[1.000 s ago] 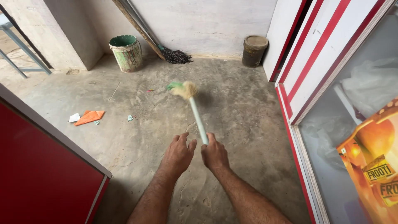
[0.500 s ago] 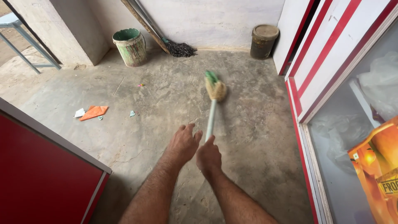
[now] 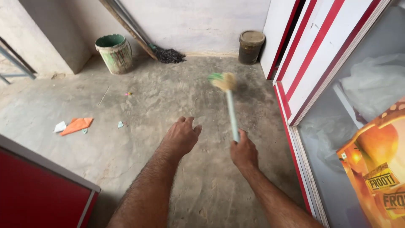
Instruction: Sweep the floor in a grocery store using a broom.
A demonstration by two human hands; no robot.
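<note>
One broom (image 3: pixel 230 105), two buckets (image 3: pixel 113 52).

left hand (image 3: pixel 182 136) now off the broom (image 3: pixel 230 105), right hand (image 3: pixel 244 153) gripping alone

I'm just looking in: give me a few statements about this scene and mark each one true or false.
1. The right hand grips the broom by its pale handle. True.
2. The left hand also grips the broom. False: it is open, off the handle, with nothing in it.
3. A green-stained bucket stands by the back wall. True.
4. The orange paper scrap lies inside the bucket. False: it lies on the concrete floor, to the left, apart from the bucket.
5. A dark mop leans in the back corner. True.
6. The broom head rests against the brown pot. False: the head is blurred and well apart from the pot.
</note>
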